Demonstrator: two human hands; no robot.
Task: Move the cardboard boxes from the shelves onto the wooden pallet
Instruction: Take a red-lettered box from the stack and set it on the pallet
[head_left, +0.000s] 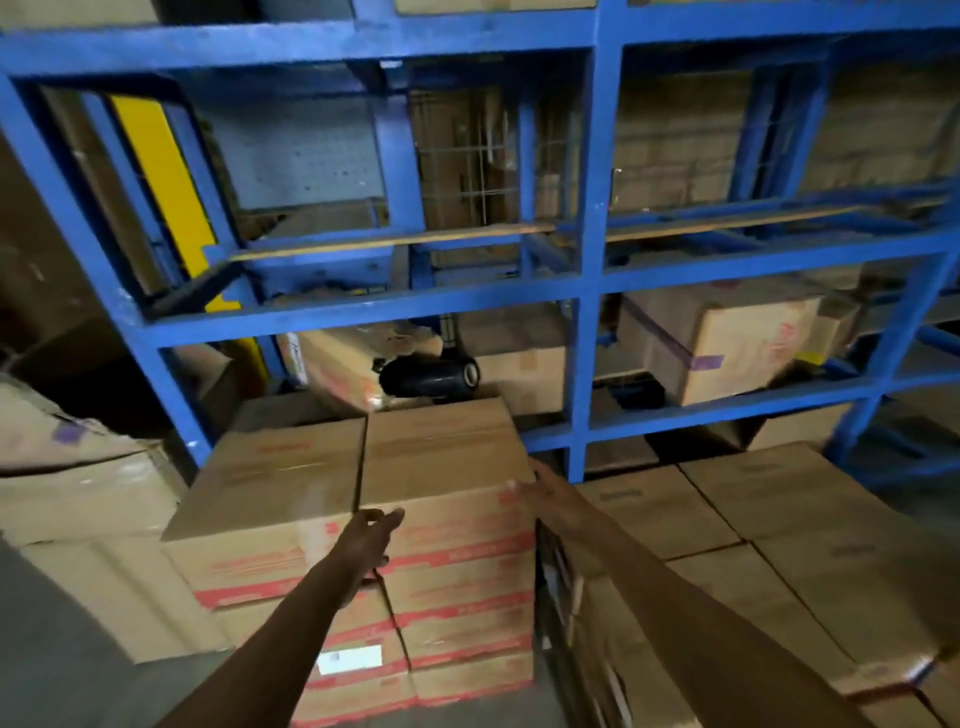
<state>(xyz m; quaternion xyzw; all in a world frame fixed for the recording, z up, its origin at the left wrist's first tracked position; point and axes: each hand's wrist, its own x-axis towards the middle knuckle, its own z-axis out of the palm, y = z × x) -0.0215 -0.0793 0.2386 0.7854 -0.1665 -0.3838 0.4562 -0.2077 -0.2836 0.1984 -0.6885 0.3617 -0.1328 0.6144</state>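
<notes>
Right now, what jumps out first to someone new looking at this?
The blue steel rack fills the background, a taped box on its right shelf. In front, both hands reach for the top box of a stack: left hand at its front, right hand at its right edge. A black film roll lies behind.

Cardboard boxes: brown, red-printed sides, taped tops, stacked in tiers before the blue shelves. One further taped box lies tilted on a lower shelf.
</notes>
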